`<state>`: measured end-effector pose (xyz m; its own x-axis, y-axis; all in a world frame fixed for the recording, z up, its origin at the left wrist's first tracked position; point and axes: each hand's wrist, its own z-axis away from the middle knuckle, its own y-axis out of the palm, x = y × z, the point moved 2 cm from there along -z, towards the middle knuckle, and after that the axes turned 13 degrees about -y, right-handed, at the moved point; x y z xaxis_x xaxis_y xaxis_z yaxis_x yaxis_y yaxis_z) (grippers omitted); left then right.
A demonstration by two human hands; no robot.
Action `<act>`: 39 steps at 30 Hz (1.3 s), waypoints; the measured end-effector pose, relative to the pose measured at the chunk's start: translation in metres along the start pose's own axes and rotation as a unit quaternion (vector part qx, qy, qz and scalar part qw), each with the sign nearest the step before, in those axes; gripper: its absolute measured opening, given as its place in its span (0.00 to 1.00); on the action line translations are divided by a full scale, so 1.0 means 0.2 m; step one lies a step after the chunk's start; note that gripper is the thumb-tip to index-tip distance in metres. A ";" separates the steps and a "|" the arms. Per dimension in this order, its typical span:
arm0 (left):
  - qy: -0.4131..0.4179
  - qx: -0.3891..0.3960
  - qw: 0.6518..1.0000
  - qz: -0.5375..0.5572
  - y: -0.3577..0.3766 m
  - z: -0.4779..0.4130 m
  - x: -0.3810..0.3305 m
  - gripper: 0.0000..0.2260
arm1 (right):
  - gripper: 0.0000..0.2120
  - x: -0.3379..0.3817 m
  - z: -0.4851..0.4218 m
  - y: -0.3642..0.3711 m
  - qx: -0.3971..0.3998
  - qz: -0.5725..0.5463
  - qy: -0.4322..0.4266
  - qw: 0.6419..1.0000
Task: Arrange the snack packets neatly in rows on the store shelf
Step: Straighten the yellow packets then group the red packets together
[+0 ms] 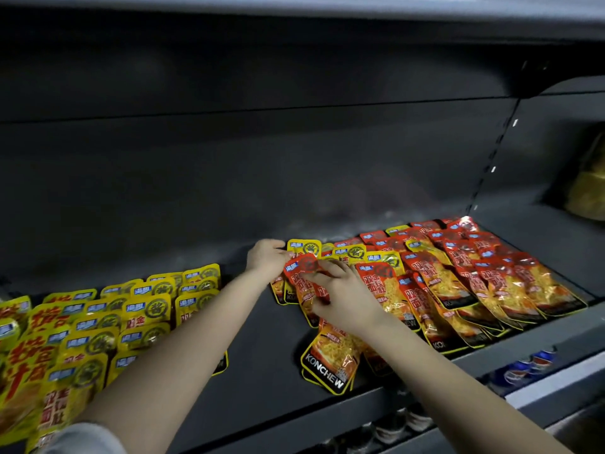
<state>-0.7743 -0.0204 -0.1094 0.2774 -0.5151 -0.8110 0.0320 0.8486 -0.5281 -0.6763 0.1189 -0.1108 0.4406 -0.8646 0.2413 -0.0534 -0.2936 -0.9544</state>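
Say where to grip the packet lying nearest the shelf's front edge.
Pinch the packet by its black bottom edge, from the front: that edge faces outward and is uncovered, while its top is hidden behind the right hand.

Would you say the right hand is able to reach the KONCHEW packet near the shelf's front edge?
Probably yes: the KONCHEW packet lies just beneath the right hand with nothing over its lower end, though that hand is busy holding a red packet.
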 end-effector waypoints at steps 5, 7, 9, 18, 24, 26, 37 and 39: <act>-0.016 -0.055 0.996 0.073 -0.07 -0.01 0.05 0.10 | 0.26 0.03 0.01 0.00 0.006 0.016 0.012 1.000; -0.028 -0.072 0.989 0.129 -0.15 -0.01 0.07 0.10 | 0.25 0.04 0.00 0.00 0.016 0.029 0.023 0.999; -0.023 -0.089 0.984 0.152 -0.24 0.00 0.10 0.10 | 0.24 0.06 -0.01 0.00 0.008 0.037 0.032 0.999; -0.009 -0.080 0.975 0.205 -0.58 0.21 0.21 0.13 | 0.21 0.36 -0.23 -0.05 -0.132 -0.183 0.013 0.974; -0.016 -0.056 0.988 0.140 -0.68 0.40 0.37 0.12 | 0.23 0.57 -0.26 0.04 -0.102 -0.266 0.011 0.959; -0.006 -0.065 0.994 0.087 -0.71 0.45 0.42 0.18 | 0.21 0.62 -0.23 0.09 -0.094 -0.272 0.004 0.958; 0.086 -0.130 0.966 -0.207 -0.70 0.51 0.57 0.17 | 0.15 0.70 -0.12 0.18 -0.086 -0.257 0.000 0.963; 0.087 -0.140 0.956 -0.243 -0.68 0.52 0.60 0.18 | 0.12 0.70 -0.10 0.20 -0.083 -0.247 0.004 0.965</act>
<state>-0.6453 -0.1853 -0.1074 0.1299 -0.8738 -0.4686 -0.1489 0.4501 -0.8805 -0.6340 -0.0224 -0.1112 0.4422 -0.6047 0.6624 0.0178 -0.7325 -0.6805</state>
